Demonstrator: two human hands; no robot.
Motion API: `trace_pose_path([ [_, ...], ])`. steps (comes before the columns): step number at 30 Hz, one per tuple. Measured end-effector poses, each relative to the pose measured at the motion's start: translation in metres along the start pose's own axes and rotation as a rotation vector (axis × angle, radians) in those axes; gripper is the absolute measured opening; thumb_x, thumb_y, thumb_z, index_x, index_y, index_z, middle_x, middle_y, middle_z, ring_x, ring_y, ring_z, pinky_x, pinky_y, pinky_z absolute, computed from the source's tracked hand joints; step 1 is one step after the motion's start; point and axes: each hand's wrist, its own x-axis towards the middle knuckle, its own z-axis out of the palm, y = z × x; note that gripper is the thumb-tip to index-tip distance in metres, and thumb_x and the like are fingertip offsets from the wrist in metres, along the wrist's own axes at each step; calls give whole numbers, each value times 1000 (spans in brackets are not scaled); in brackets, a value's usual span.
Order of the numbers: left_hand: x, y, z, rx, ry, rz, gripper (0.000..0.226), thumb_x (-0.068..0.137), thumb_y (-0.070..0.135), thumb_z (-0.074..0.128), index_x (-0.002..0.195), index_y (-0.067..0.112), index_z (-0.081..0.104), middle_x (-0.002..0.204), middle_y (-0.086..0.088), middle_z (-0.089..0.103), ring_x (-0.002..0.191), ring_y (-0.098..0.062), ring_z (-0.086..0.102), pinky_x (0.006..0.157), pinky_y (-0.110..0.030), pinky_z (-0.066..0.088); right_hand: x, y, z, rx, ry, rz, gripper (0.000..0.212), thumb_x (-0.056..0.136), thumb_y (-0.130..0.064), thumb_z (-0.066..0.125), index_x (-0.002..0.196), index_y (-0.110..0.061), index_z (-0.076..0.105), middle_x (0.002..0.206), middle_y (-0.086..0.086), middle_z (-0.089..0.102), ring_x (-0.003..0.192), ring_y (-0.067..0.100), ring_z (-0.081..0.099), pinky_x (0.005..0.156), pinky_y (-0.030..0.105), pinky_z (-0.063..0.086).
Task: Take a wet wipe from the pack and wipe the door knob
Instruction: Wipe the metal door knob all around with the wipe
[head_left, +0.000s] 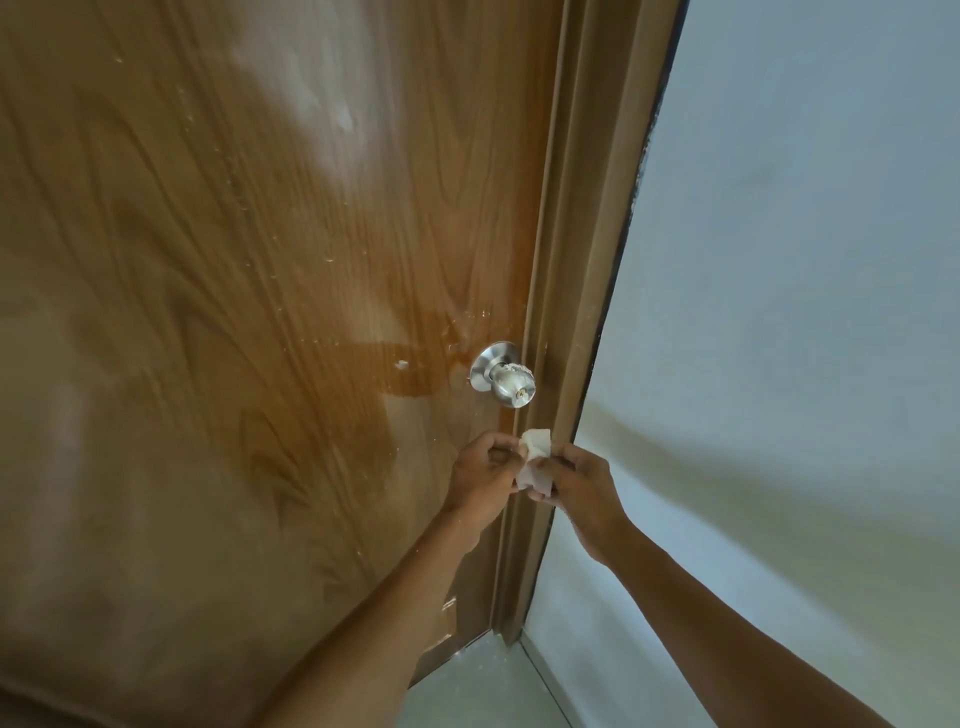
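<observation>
- Wood-grain door (234, 260) fills the left, its frame (576, 312) and a pale wall (779, 260) the right.
- Steel knob (506, 376) sits near the door's right edge, untouched by either hand.
- Left hand (480, 480) and right hand (582, 488) both pinch the wipe (535, 460) just below the knob.
- Pack is out of view.
- Wipe seems taken; next, lift it and rub the knob all round.

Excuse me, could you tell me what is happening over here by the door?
A person stands at a closed wooden door, holding a small white wet wipe between the left hand and the right hand. Both hands pinch it just below the silver door knob, apparently folding or unfolding it. The wipe is not touching the knob yet, so the wiping has not begun. No pack is in view.
</observation>
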Motion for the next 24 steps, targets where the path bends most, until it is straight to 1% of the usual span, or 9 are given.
trace_pose_path([
  [4,2,-1,-1,-150,60,-27,7,91,11,65,97,8,65,102,-10,71,93,-18,70,72,-23,59,-6,2,6,98,22,14,35,93,-41,56,110,-14,68,105,11,68,99,26,67,82,38,59],
  [6,1,0,-2,-137,38,-11,8,91,13,65,97,8,65,98,-8,72,88,-15,70,65,-19,58,-6,3,3,95,9,-7,28,92,-34,60,105,-12,72,107,10,69,101,27,66,84,40,59],
  [9,2,2,-6,-2,1,47,4,90,14,65,93,14,66,95,-4,72,85,-14,68,62,-16,54,-2,5,1,63,26,3,19,90,-24,65,102,-12,74,107,9,70,104,29,65,87,42,58],
  [11,4,4,-7,73,0,102,5,89,12,65,92,16,66,95,-3,72,87,-14,68,66,-17,54,3,4,1,-27,136,-47,20,87,-24,69,102,-12,74,103,6,72,100,27,66,83,37,58],
  [13,7,7,-10,129,132,203,8,89,10,64,92,17,65,91,3,70,87,-13,67,73,-20,54,5,-1,3,-157,304,-135,24,84,-25,72,102,-10,72,100,4,71,93,21,66,72,23,55],
  [15,11,16,-15,147,260,317,11,90,7,62,94,17,63,88,11,65,84,-3,62,73,-13,49,8,-10,7,-265,417,-248,24,83,-25,73,101,-10,70,97,0,70,85,12,65,67,15,51],
  [18,18,26,-20,171,307,410,12,91,6,60,102,12,61,91,13,61,83,16,57,71,0,44,10,-22,15,-272,475,-349,22,84,-22,72,103,-13,69,96,-5,69,83,8,65,68,9,53],
  [20,21,30,-19,172,288,442,14,92,5,59,105,10,60,95,14,61,86,21,55,76,1,43,13,-28,19,-242,478,-384,20,84,-20,72,103,-14,68,96,-6,69,85,8,66,67,6,52],
  [24,25,36,-16,169,239,430,18,94,7,57,109,17,60,105,10,63,91,10,58,81,0,45,21,-31,29,-276,442,-456,12,86,-18,69,98,-20,68,92,-7,67,85,8,64,68,11,51],
])
